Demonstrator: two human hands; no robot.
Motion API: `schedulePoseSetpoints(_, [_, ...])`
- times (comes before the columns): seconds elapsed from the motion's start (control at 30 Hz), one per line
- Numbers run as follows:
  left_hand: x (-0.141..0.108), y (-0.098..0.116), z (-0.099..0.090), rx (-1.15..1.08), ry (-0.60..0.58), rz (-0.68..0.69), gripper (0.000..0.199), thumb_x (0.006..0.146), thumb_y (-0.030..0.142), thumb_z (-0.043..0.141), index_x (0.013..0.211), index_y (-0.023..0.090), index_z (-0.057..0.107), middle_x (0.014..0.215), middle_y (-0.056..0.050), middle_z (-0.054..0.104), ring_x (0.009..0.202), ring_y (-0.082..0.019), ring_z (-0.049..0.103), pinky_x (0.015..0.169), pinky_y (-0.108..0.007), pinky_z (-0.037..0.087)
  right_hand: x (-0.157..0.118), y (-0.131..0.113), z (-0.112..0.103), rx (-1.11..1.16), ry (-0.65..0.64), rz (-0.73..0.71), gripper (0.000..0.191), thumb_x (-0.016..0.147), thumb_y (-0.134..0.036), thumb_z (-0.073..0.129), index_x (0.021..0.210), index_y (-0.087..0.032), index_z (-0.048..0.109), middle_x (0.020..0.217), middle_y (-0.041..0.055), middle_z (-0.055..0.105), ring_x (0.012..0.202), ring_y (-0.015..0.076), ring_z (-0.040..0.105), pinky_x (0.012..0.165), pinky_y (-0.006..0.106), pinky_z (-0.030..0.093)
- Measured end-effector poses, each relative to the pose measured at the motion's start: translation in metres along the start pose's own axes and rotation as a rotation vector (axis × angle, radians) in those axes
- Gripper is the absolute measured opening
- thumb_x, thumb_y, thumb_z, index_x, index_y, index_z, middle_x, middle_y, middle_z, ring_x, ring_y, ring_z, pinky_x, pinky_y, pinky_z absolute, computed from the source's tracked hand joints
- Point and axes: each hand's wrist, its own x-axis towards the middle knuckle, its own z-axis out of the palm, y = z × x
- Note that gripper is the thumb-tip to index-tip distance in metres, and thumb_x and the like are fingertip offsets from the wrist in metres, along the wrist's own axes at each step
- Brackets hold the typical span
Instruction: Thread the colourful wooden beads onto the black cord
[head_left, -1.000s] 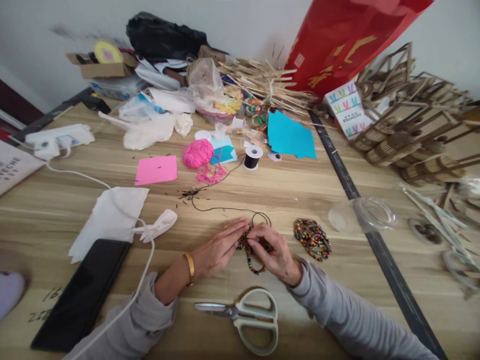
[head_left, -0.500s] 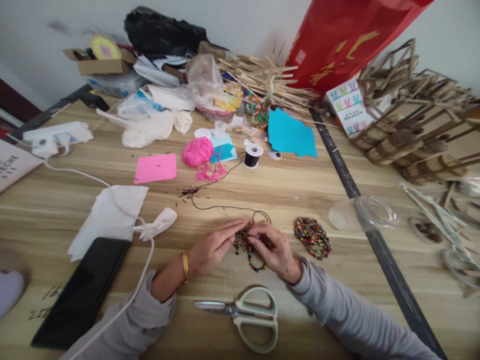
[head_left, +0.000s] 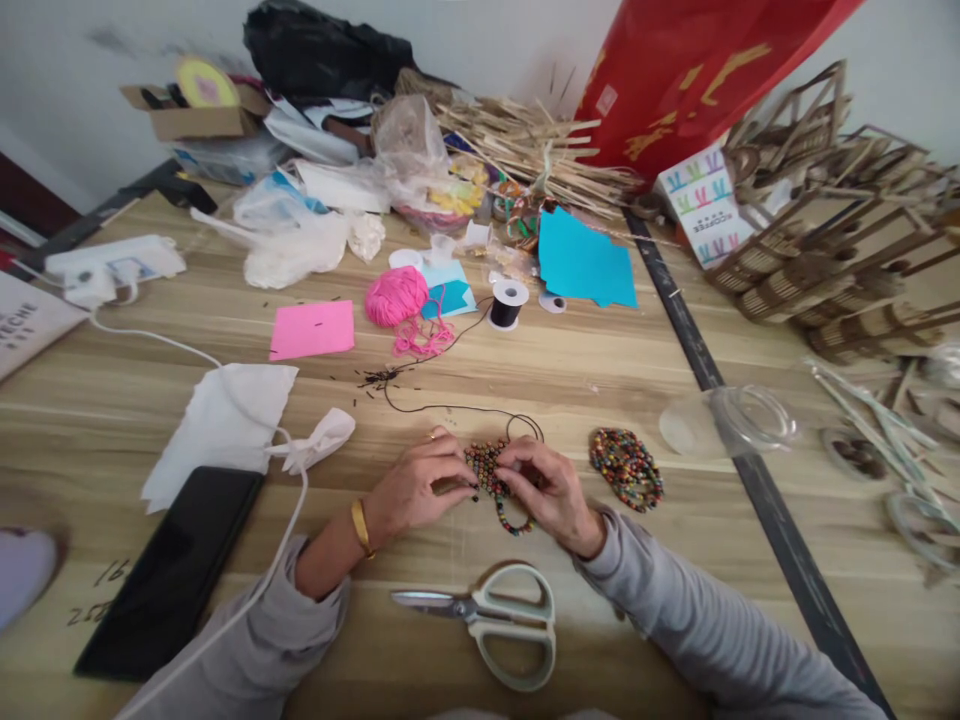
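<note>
Between my hands lies a pile of small multicoloured beads (head_left: pixel 484 460). My left hand (head_left: pixel 420 482), wearing a gold bracelet (head_left: pixel 361 528), is at the left of the pile, with thumb and forefinger pinched at a dark bead (head_left: pixel 475 494). My right hand (head_left: pixel 551 497) covers the pile's right side, its fingertips closed on a black cord (head_left: pixel 521 418) whose exact grip is hidden. From under these fingers a curved strand of strung beads (head_left: pixel 514 528) hangs onto the table. Scissors (head_left: pixel 480 610) with pale handles lie in front of me, blades pointing left.
Coiled bead strands (head_left: pixel 626 468) lie to the right. Beyond the hands are a spool of black cord (head_left: pixel 508 303), pink yarn (head_left: pixel 396 296) and a pink paper (head_left: pixel 313 329). A dark phone-like slab (head_left: pixel 171 570) and a white cable (head_left: pixel 296 530) lie left. Wooden baskets (head_left: pixel 840 270) crowd the right.
My left hand has drawn back slightly to the left and changed from fingers stretched flat over the beads to a pinch. The right hand stays almost in place.
</note>
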Motion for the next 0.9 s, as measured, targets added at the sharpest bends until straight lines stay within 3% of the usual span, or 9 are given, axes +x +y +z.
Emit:
schedulePoseSetpoints(0.17, [-0.0029,-0.0008,0.0059,0.14,-0.118,0.092,0.011,0.083,0.018,0.061,0.077,0.019,0.07,0.078,-0.004,0.059,0.085,-0.018,0.053,0.084,-0.031,0.045,0.0001,0.0,-0.0007,-0.019,-0.016,0.011,0.007,0.089,-0.024,0.058,0.088,-0.018,0.061,0.075,0.0036,0.059,0.068,0.0142,0.056,0.06,0.026,0.047])
schedulePoseSetpoints(0.53, [-0.0036,0.001,0.0082,0.208,-0.172,0.124,0.014,0.085,0.017,0.057,0.08,0.018,0.069,0.082,-0.005,0.061,0.091,-0.02,0.054,0.09,-0.036,0.043,0.0014,-0.0021,-0.0011,-0.027,-0.016,-0.008,0.007,0.089,-0.023,0.057,0.088,-0.018,0.061,0.076,0.004,0.059,0.07,0.0147,0.057,0.062,0.026,0.047])
schedulePoseSetpoints(0.77, [0.0021,0.0025,0.0022,0.021,-0.042,0.011,0.011,0.083,0.018,0.061,0.075,0.015,0.068,0.071,-0.004,0.063,0.075,-0.016,0.057,0.075,-0.03,0.046,0.0021,-0.0012,-0.0011,-0.012,-0.025,-0.03,0.005,0.089,-0.02,0.056,0.09,-0.018,0.061,0.076,0.0046,0.06,0.073,0.0154,0.058,0.064,0.027,0.048])
schedulePoseSetpoints(0.9, [0.0053,0.0016,-0.0002,-0.059,0.059,-0.058,0.012,0.081,0.024,0.065,0.074,0.016,0.069,0.069,-0.004,0.067,0.07,-0.016,0.059,0.074,-0.031,0.048,0.0016,-0.0006,-0.0008,-0.01,-0.03,-0.022,0.008,0.09,-0.022,0.054,0.089,-0.017,0.06,0.076,0.0047,0.059,0.072,0.0154,0.057,0.064,0.027,0.048])
